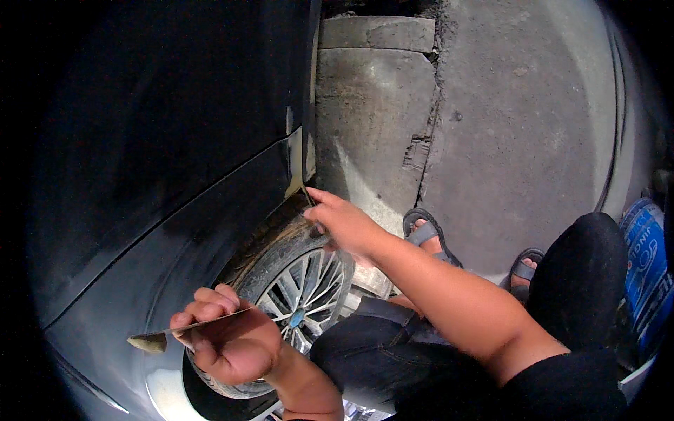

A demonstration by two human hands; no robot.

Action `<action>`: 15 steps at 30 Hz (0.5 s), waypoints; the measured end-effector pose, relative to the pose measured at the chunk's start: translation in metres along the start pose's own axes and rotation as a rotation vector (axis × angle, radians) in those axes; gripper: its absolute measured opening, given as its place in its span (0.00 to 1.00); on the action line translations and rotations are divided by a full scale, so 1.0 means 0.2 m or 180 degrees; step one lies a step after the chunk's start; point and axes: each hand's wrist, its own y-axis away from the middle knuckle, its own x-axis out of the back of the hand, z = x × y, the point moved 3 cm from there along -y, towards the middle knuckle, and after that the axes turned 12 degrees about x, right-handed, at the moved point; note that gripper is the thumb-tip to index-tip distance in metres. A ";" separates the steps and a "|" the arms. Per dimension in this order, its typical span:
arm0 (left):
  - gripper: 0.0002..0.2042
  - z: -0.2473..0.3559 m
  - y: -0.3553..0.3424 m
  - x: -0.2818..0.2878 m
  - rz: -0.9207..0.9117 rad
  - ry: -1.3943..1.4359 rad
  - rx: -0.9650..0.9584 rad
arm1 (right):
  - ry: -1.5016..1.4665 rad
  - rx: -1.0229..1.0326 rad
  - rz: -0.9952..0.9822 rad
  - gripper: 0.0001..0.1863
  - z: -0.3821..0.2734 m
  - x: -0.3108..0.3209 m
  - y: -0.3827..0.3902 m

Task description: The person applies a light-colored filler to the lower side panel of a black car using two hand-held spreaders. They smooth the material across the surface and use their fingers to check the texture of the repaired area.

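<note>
My left hand (239,347) is closed on a thin flat plate (210,322), seen nearly edge-on, with a lump of beige paste (149,342) at its outer end. To the right and farther up, my right hand (344,221) reaches to the lower edge of a dark car's body panel. Its index finger points along a thin scraper (307,197), mostly hidden by the fingers. The scraper's tip is at a beige filler patch (295,161) on the panel corner, just above the wheel arch.
The dark car body (161,140) fills the left side, with its spoked wheel (298,298) between my hands. Cracked concrete (372,105) lies beside it. My sandalled feet (428,235) are on the ground. At the right stands a blue and white container (644,259).
</note>
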 end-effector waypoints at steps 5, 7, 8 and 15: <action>0.12 -0.02 0.00 -0.01 0.0013 -0.0102 -0.0166 | 0.1277 0.1227 0.0187 0.32 0.00 -0.08 0.04; 0.12 -0.02 0.00 -0.02 0.0105 -0.0072 -0.0148 | 0.2012 0.1663 0.0142 0.32 0.01 -0.12 0.10; 0.11 -0.02 0.01 -0.01 0.0139 -0.0081 -0.0073 | 0.2230 0.1836 0.0003 0.33 0.02 -0.09 0.11; 0.12 0.00 0.00 -0.01 0.0092 -0.0149 -0.0094 | 0.2647 0.2425 0.0207 0.36 -0.01 -0.04 0.08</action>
